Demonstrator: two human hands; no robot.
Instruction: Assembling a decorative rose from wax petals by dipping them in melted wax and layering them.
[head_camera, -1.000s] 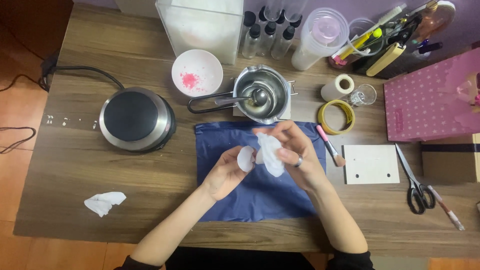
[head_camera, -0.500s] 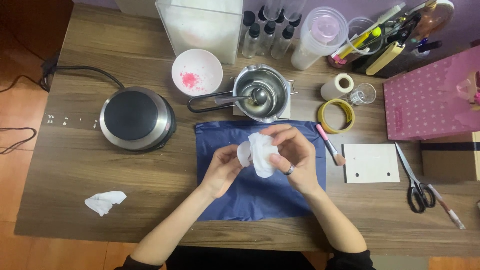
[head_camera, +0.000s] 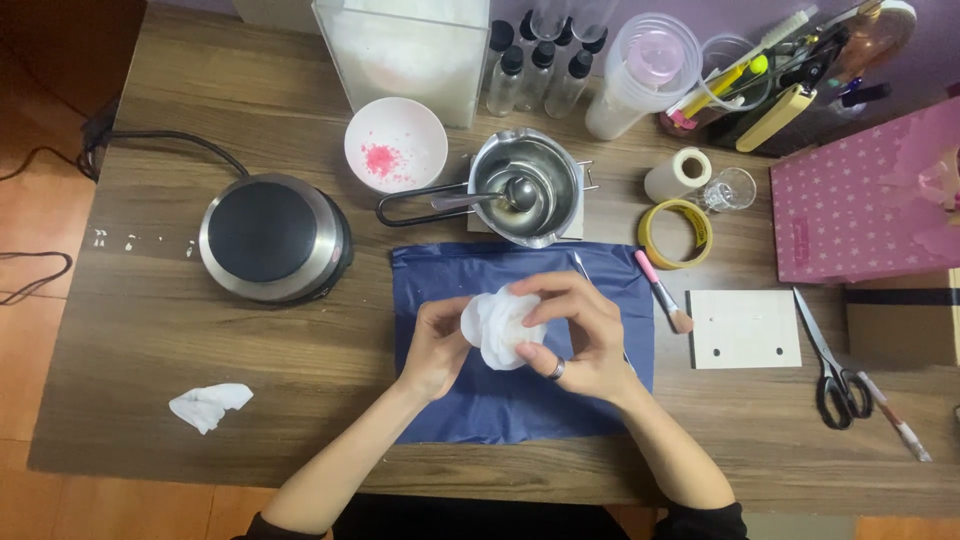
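Holding a white tissue between them, both hands are kept low over a blue cloth, which is spread under them, probably so that the wooden table is protected. The left hand is closed on the left edge of the tissue with thumb and fingers. The right hand, with a ring on one finger, is curled over the tissue's top and right side, so the tissue is gripped from two sides and seems to be wrapped around something small; what is inside cannot be seen. Just beyond the hands a steel pot with a spoon in it is placed, and beside it a white bowl with pink grains. Far to the left of the left hand a round hot plate is standing. Near the right hand a small brush is laid, and further right scissors. A crumpled tissue is left well apart, to the left.
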